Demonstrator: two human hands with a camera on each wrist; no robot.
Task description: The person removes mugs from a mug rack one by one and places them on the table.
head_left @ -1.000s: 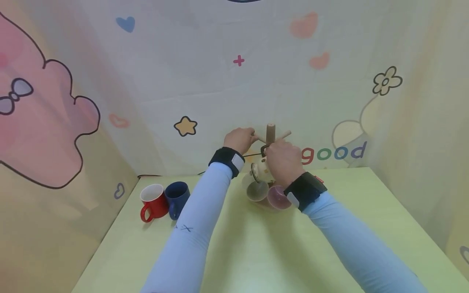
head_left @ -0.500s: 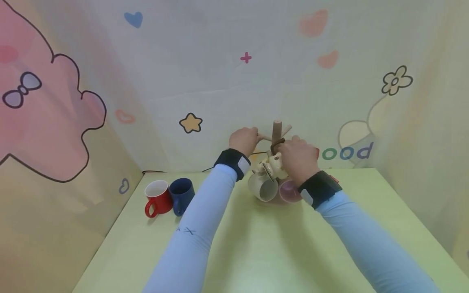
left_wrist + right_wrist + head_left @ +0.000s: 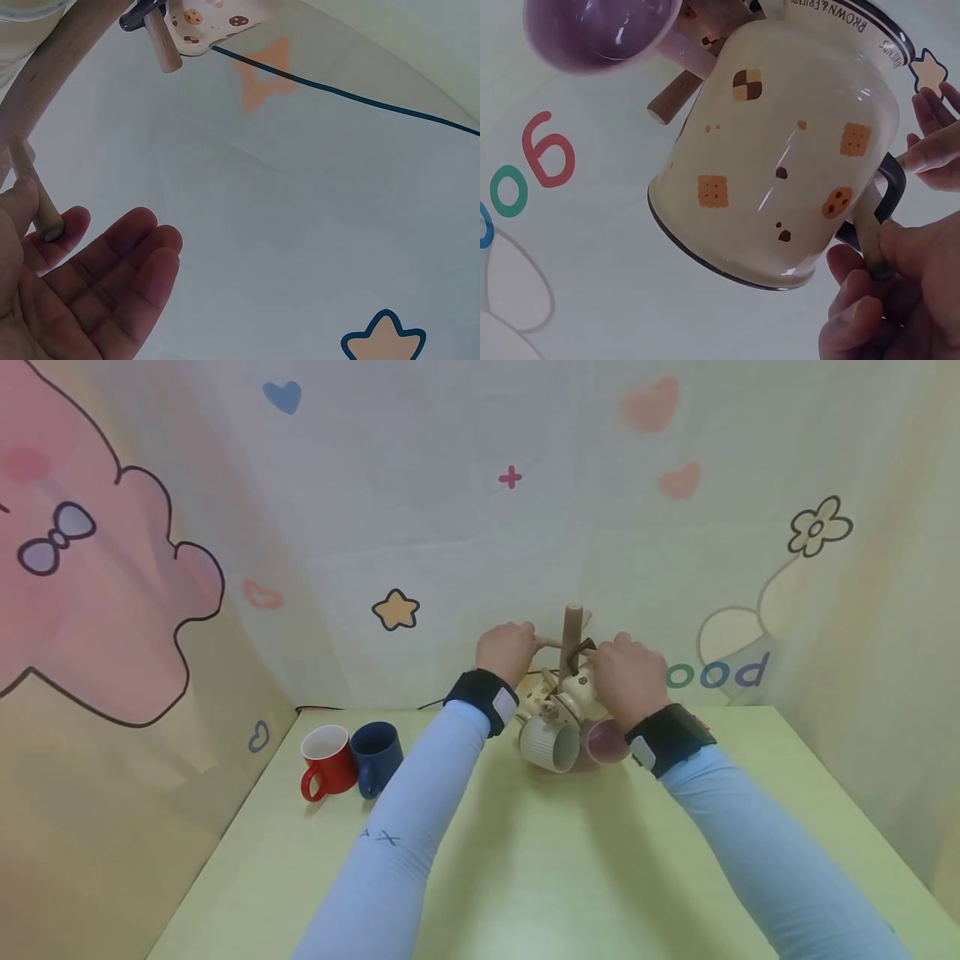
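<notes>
A wooden mug tree (image 3: 572,627) stands at the back of the table with mugs hanging on it. My left hand (image 3: 507,652) pinches one upper peg (image 3: 39,202) between thumb and index finger, the other fingers extended. On the right, my right hand (image 3: 630,675) pinches another peg (image 3: 870,236) near its tip. From that peg a cream mug (image 3: 780,150) with cookie prints hangs by its dark handle (image 3: 891,187), tilted. Below hang a white ribbed mug (image 3: 542,743) and a pink mug (image 3: 606,743). A second cookie-print mug (image 3: 536,692) shows behind, partly hidden.
A red mug (image 3: 330,764) and a blue mug (image 3: 377,756) stand upright side by side at the table's left. A printed cloth (image 3: 450,560) rises close behind the mug tree. The pale green table (image 3: 525,877) stretches out in front.
The mug tree has turned, its front mugs swinging right and the rear cookie-print mug coming into sight. Both hands have moved along with their pegs. The head view has shifted slightly.
</notes>
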